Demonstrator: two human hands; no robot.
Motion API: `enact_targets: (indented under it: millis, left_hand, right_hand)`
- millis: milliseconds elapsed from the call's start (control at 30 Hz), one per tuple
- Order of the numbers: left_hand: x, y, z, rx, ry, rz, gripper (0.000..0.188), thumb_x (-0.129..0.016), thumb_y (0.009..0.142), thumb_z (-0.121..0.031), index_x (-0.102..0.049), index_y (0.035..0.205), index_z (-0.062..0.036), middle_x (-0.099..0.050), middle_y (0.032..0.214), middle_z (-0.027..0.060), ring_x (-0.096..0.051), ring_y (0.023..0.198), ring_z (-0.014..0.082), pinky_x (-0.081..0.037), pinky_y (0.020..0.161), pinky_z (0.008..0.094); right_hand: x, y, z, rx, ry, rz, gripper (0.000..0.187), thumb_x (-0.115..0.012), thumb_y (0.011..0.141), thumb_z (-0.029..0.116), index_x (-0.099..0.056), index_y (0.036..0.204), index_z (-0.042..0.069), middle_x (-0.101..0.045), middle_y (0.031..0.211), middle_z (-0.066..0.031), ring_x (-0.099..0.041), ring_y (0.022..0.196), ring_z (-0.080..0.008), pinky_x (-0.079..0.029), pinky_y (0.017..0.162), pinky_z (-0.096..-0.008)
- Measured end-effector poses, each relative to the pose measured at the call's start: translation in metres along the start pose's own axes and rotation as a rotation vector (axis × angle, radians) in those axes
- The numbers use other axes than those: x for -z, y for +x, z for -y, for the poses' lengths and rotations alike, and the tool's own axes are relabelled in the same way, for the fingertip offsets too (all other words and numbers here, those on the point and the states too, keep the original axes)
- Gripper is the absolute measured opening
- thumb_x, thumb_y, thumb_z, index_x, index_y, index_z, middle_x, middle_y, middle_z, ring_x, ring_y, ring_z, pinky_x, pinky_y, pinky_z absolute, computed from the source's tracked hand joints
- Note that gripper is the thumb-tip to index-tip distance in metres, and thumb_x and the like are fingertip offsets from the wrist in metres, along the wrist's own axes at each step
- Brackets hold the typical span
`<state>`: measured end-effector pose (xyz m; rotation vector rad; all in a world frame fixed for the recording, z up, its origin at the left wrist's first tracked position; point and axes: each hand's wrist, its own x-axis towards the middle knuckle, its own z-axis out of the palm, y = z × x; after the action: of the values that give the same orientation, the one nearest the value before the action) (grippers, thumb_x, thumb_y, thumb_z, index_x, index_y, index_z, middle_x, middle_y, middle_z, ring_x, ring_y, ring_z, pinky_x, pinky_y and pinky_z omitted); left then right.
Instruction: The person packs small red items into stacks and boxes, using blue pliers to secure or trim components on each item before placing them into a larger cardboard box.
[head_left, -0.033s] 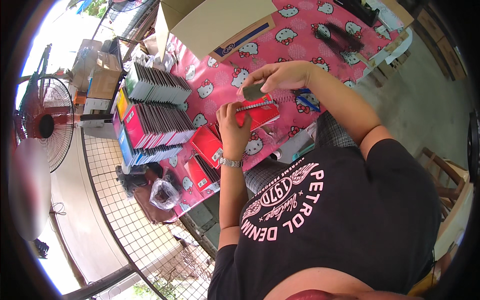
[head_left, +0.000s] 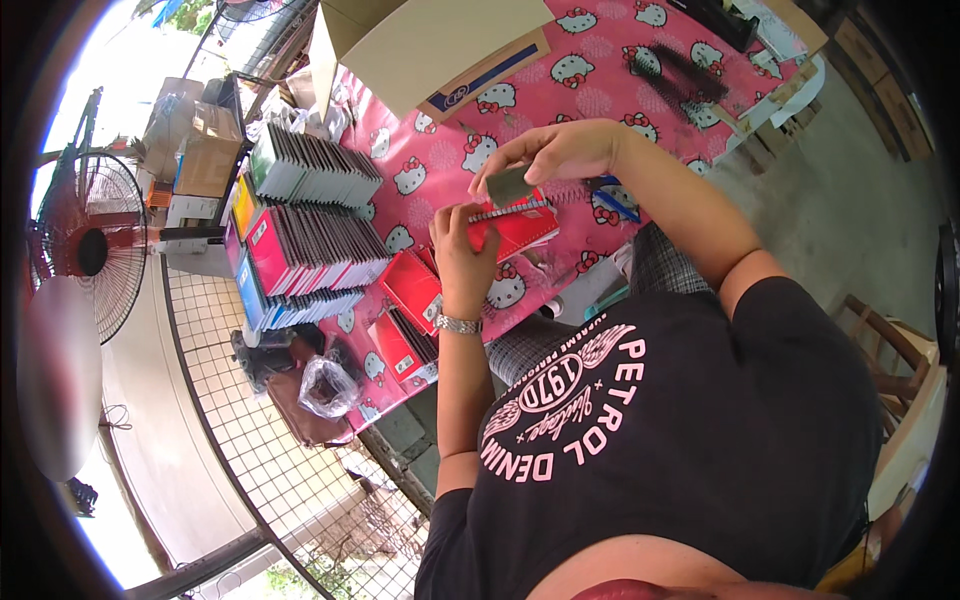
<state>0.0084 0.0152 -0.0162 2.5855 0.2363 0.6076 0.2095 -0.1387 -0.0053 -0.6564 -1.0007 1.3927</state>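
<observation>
A red spiral notebook point(head_left: 525, 233) lies in front of me, with a dark wire coil point(head_left: 568, 196) sticking out past its right end. My left hand point(head_left: 465, 255), a metal watch on its wrist, rests with curled fingers at the left end of the notebook's bound edge. Above that edge, my right hand point(head_left: 565, 152) grips a small flat dark green-grey piece point(head_left: 511, 186) between thumb and fingers. More red notebooks point(head_left: 410, 282) lie beside and below my left wrist. A blue-handled tool point(head_left: 618, 203) sits near my right forearm.
Stacked spiral notebooks point(head_left: 315, 245) in several colours stand at the left. An open cardboard box point(head_left: 440, 55) occupies the far side of the pink patterned table cover point(head_left: 590, 100). Clear plastic wrap point(head_left: 330, 387) and a brown bag point(head_left: 300, 410) lie at the lower left, near a fan point(head_left: 92, 250).
My right hand has shifted very slightly left along the notebook's bound edge with the dark green-grey piece. My left hand has moved only a little.
</observation>
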Motion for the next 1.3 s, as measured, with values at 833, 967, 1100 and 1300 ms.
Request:
enact_targets:
  millis: [833,967,1100,1300]
  left_hand:
    - [-0.008,-0.02,0.024,0.569,-0.925,-0.083,0.022,-0.064,0.097,-0.011,-0.063,0.112,0.0049,-0.065,0.092,0.0028,-0.061,0.079,0.0082,-0.059,0.072,0.0271]
    - [-0.013,-0.022,0.015,0.528,-0.84,-0.167,0.023,-0.065,0.096,-0.009,-0.064,0.114,0.0053,-0.067,0.092,0.005,-0.065,0.078,0.0103,-0.059,0.068,0.0261]
    - [-0.02,-0.027,0.009,0.478,-0.867,-0.264,0.024,-0.066,0.095,-0.006,-0.064,0.117,0.004,-0.069,0.093,0.0061,-0.066,0.077,0.011,-0.059,0.066,0.0254]
    - [-0.027,-0.036,0.008,0.463,-0.815,-0.32,0.026,-0.059,0.093,0.006,-0.063,0.119,0.0043,-0.071,0.098,0.01,-0.069,0.089,0.0138,-0.057,0.077,0.025]
  right_hand:
    - [-0.025,-0.131,-0.15,-0.396,-1.728,-0.982,0.076,-0.073,0.082,0.035,-0.04,0.145,0.008,-0.045,0.143,-0.0197,-0.039,0.135,-0.0396,-0.033,0.11,-0.0516]
    - [-0.039,-0.116,-0.134,-0.043,-1.349,-1.146,0.071,-0.07,0.085,0.032,-0.041,0.144,0.007,-0.052,0.131,-0.0203,-0.048,0.124,-0.0392,-0.037,0.107,-0.0469]
    - [-0.096,-0.067,-0.086,0.192,-1.23,-0.859,0.065,-0.071,0.083,0.032,-0.05,0.138,0.005,-0.055,0.125,-0.0196,-0.052,0.118,-0.0382,-0.039,0.104,-0.0478]
    - [-0.117,-0.027,-0.073,0.241,-1.39,-0.699,0.062,-0.076,0.077,0.027,-0.056,0.132,0.005,-0.056,0.121,-0.0165,-0.055,0.113,-0.0338,-0.045,0.097,-0.0436]
